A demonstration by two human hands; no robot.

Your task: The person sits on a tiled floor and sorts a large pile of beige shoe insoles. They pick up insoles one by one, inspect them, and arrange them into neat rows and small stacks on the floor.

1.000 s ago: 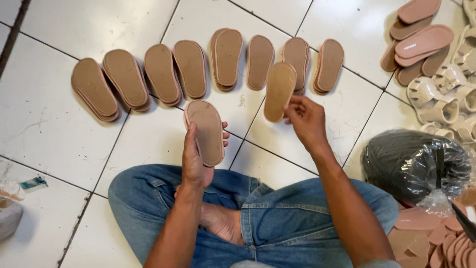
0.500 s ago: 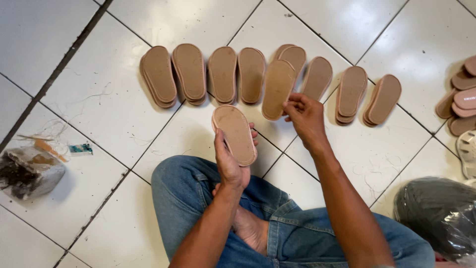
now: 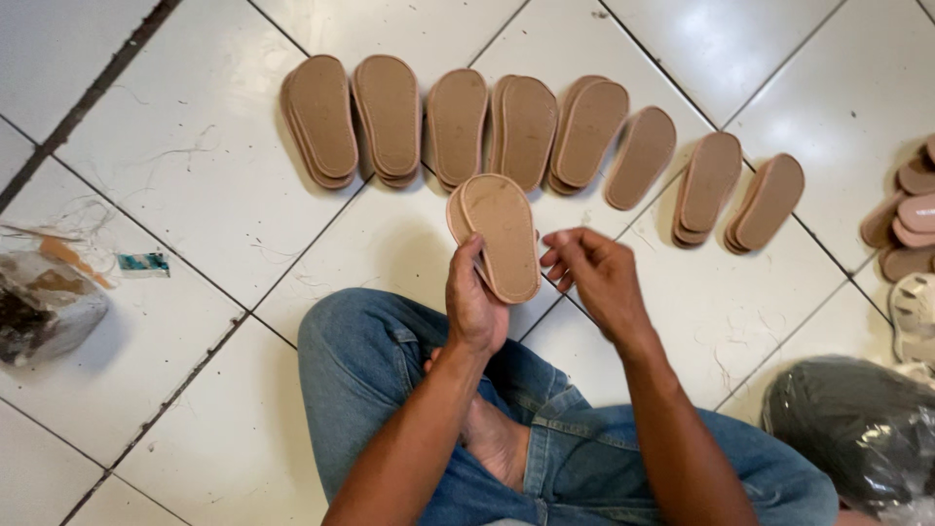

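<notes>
The left hand (image 3: 474, 302) pinches a tan sole (image 3: 499, 237) above the floor (image 3: 195, 195), before the row of soles (image 3: 531, 127); the right hand (image 3: 596, 278) hovers loosely spread. A weak grip might drop it.

White tiled floor (image 3: 195, 185), dark grout

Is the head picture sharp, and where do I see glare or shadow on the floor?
Head view: mostly sharp, the soles in the left hand crisp. Soft glare lies on the white tiles at upper right. The held soles cast a faint shadow down-left on the floor. The right hand looks slightly soft at the fingertips.
</notes>
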